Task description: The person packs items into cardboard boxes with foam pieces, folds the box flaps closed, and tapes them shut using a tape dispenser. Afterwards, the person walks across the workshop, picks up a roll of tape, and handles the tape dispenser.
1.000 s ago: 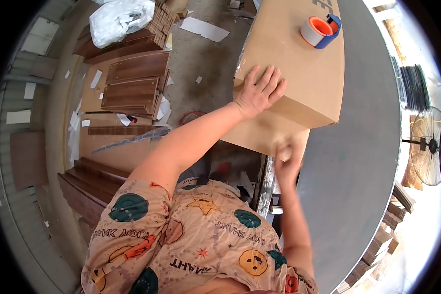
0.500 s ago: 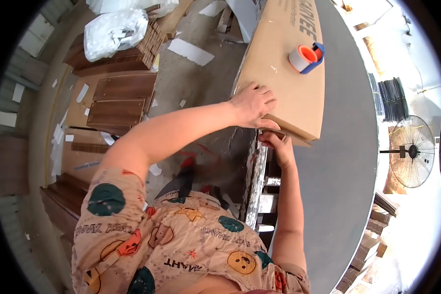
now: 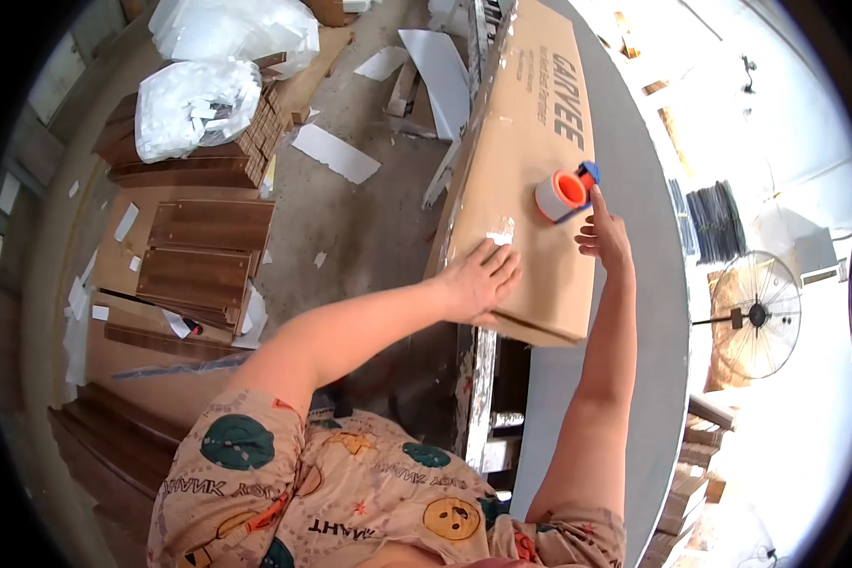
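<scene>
A long brown cardboard box [image 3: 530, 284] lies on the grey table, its near end toward me and dark print on its top. My left hand [image 3: 483, 279] rests flat on the box's top near that end, fingers spread, beside a shiny strip of clear tape [image 3: 502, 231]. On the box's right side sits a tape dispenser [image 3: 549, 201] with a blue frame and a wide roll on an orange hub. My right hand [image 3: 606, 235] is at the dispenser, index finger stretched onto its blue part. The other fingers are loosely bent and hold nothing.
The grey tabletop [image 3: 634, 312] has a worn left edge. Left on the floor are stacked brown boards [image 3: 204, 222], a clear plastic bag of small parts [image 3: 197, 109] and white foam sheets [image 3: 336, 153]. A standing fan [image 3: 755, 315] and bundled dark strips [image 3: 717, 222] are at the right.
My right hand has left the box's near end and moved up to the tape dispenser. The flap there now sits closer to the box. My left hand stays on top, flatter than before.
</scene>
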A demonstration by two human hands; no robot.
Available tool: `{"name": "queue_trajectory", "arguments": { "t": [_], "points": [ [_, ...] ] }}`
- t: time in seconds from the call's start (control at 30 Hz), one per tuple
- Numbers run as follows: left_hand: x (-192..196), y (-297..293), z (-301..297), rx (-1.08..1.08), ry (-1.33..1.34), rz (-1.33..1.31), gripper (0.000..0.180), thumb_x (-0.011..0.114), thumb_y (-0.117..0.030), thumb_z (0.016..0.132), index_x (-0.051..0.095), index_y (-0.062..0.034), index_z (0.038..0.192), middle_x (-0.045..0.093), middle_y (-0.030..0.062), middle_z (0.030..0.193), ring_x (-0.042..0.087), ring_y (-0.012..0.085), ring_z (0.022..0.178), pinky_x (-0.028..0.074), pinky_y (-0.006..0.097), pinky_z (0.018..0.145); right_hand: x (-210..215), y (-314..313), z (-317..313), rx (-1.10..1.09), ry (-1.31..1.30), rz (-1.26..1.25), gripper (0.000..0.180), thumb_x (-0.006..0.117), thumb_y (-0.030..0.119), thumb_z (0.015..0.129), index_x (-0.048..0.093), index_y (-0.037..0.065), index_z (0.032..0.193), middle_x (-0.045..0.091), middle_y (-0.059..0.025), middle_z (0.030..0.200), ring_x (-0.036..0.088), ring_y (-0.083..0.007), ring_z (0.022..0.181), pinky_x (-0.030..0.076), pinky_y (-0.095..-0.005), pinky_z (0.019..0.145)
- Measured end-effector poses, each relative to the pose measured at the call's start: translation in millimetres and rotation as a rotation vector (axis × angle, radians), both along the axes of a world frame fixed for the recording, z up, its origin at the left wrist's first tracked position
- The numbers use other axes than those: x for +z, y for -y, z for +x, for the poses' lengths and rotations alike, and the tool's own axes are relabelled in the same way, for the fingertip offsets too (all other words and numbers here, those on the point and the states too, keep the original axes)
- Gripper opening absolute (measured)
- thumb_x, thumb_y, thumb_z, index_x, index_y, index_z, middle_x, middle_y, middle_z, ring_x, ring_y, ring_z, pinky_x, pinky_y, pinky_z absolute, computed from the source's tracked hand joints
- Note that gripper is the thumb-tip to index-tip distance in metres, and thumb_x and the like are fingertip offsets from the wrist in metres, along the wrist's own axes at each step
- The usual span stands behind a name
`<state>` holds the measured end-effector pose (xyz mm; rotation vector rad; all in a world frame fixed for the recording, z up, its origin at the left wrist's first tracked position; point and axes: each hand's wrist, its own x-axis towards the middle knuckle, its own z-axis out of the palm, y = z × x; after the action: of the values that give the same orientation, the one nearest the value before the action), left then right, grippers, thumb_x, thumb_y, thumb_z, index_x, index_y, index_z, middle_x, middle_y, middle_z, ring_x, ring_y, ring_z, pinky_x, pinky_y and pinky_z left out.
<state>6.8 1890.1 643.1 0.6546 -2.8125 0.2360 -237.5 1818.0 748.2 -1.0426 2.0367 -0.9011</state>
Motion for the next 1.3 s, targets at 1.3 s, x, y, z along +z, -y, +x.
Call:
{"name": "queue_trajectory", "arguments": {
  "t": [1.3],
  "points": [
    [2,54,1,-0.171,-0.242,0.183,0.073,0.071,-0.038,0.071,0.044,-0.0089,0.131,0.037,0.0109,0.137,0.029,0.0312,0.131,0.018,0.062,0.108,-111,-163,116,0.216,-0.923,0.250,0.060,0.066,0.048,0.068,0.061,0.011,0.114,0.061,-0.0288,0.086,0.064,-0.0423,0.079,0.053,-0.0471,0.071]
  ]
}}
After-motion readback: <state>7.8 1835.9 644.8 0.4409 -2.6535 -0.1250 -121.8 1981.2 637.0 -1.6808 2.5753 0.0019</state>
